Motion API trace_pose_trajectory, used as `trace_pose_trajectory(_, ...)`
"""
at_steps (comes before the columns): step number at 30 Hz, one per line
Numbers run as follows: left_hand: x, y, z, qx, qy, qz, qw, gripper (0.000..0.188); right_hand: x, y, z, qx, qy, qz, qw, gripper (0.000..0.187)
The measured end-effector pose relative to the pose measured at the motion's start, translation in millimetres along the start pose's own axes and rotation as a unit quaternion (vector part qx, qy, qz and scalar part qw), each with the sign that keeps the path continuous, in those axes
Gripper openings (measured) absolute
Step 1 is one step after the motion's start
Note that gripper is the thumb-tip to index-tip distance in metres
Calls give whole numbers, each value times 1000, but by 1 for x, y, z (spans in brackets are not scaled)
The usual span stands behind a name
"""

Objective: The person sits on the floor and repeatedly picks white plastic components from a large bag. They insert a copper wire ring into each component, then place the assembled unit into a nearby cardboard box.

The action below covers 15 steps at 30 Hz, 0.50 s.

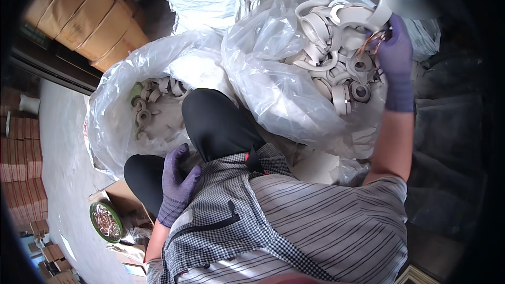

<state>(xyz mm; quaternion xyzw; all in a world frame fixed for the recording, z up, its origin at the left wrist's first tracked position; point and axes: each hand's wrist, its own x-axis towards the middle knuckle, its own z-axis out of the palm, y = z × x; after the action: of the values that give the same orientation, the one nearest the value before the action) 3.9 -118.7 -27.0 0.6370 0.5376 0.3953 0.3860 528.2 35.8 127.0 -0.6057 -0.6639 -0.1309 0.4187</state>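
My right hand [395,55], in a purple knit glove, is closed at the right side of a clear plastic bag [258,58]. A white curved band [380,13], like a headphone headband, rises from its grip. Thin copper-coloured strands [371,42] show by its fingertips; whether they are pinched cannot be told. In the bag lie several white headphone-like pieces [318,29] with curved bands and round cups. My left hand [178,181], gloved the same way, rests by my lap with thumb and fingers apart, holding nothing.
A second clear bag [113,94] at the left holds fewer pale ring-shaped pieces [143,115]. A green-rimmed round tray [107,222] of copper-coloured loops stands at lower left beside a cardboard box [126,198]. Stacked cartons [87,16] and white sacks [202,0] stand behind.
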Motion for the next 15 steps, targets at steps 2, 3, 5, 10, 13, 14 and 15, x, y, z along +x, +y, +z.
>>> trace_pose_trajectory(2,3,-5,9,-11,-10,-6,1000,59,17,37,-25,-84,-51,51,994,51)
trace_pose_trajectory(3,4,-6,10,-13,-16,-9,1000,59,17,64,-29,-87,-91,86,988,51)
trace_pose_trajectory(5,4,-9,12,-21,-28,-19,999,58,7,124,-25,-95,-173,152,969,50)
trace_pose_trajectory(10,9,-13,14,34,-53,-9,998,58,-16,206,5,-120,-192,275,934,46)
trace_pose_trajectory(13,17,6,10,64,-52,-2,997,58,-18,218,8,-239,-275,230,903,53)
trace_pose_trajectory(14,21,6,9,61,-59,12,996,58,-18,231,-17,-213,-287,261,897,58)
trace_pose_trajectory(15,24,3,7,59,-63,25,996,57,-20,243,-35,-183,-266,269,908,61)
